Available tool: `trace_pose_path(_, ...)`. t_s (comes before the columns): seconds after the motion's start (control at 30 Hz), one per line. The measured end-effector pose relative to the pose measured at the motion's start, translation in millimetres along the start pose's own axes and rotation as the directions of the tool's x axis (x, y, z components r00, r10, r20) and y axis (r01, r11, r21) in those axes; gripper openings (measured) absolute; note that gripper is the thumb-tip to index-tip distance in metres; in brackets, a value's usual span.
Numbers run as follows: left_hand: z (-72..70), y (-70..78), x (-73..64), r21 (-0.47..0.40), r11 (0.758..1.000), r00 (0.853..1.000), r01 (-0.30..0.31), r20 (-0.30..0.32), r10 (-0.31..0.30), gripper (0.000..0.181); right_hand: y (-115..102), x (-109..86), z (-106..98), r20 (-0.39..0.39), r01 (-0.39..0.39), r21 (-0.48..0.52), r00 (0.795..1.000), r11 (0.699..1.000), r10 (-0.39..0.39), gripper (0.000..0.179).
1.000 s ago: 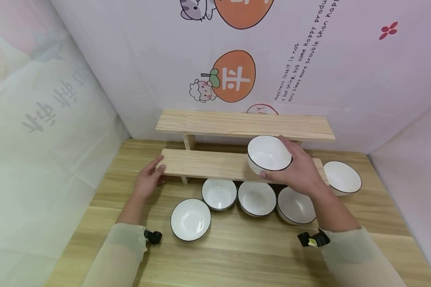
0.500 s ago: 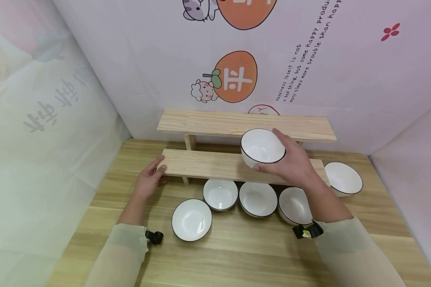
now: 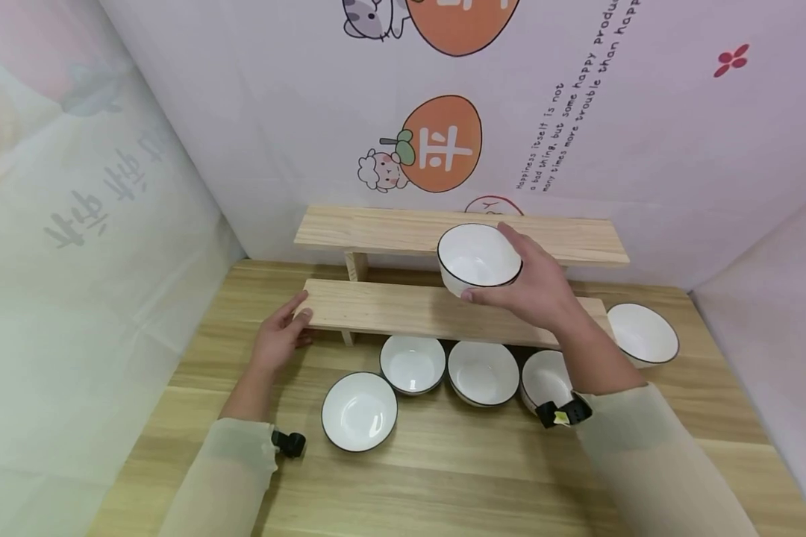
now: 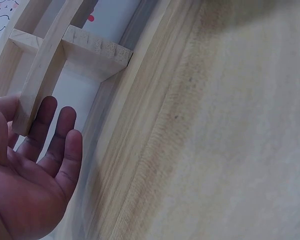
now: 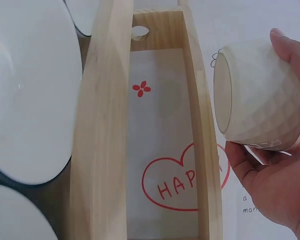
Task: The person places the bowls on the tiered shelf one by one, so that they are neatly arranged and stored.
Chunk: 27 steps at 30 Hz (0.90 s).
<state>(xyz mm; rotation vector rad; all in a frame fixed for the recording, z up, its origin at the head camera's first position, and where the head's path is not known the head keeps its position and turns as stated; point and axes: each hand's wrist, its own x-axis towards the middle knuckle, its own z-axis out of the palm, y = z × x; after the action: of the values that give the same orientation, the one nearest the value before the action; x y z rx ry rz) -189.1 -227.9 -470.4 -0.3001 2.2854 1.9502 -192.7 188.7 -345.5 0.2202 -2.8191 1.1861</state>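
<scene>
My right hand grips a white bowl with a dark rim, thumb at the near side and fingers round the far side. The bowl hangs upright over the two-tier wooden shelf, in front of its upper board. In the right wrist view, the bowl's faceted outer wall shows beside that board, apart from it. At the lower board's left end, my left hand pinches the wood between thumb and fingers. The left wrist view shows this board end between thumb and index finger, the other fingers loosely bent.
In front of the shelf stand three bowls in a row, among them a middle bowl. Another bowl sits nearer at the left, and one at the shelf's right end. A printed wall sheet rises behind the wooden table.
My right hand has carried the bowl up and to the left, from over the lower board towards the upper board. The left hand keeps its place on the shelf end.
</scene>
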Motion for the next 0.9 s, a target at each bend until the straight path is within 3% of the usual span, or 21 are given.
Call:
trace_pose_path(0.2, 2.3, 12.2, -9.4, 0.008, 1.0, 1.0, 0.003, 0.004, -0.004, 0.053, -4, 9.0, 3, 0.009, 0.01, 0.011, 1.0, 1.0, -0.011, 0.13)
trace_pose_path(0.6, -0.1, 8.1, -6.2, 0.006, 1.0, 1.0, 0.001, 0.007, -0.001, 0.054, -13, 29.0, 15, -0.003, 0.055, 0.062, 0.999, 0.997, -0.054, 0.123)
trace_pose_path(0.83, -5.1, -27.4, 18.4, 0.004, 1.0, 1.0, -0.023, -0.019, 0.023, 0.059, -22, 39.0, 24, 0.025, 0.044, 0.071, 0.999, 0.996, -0.046, 0.131)
trace_pose_path(0.9, -5.6, -28.1, 18.8, 0.004, 1.0, 1.0, -0.023, -0.019, 0.023, 0.059, -24, 41.7, 26, 0.028, 0.049, 0.074, 0.998, 0.996, -0.051, 0.131)
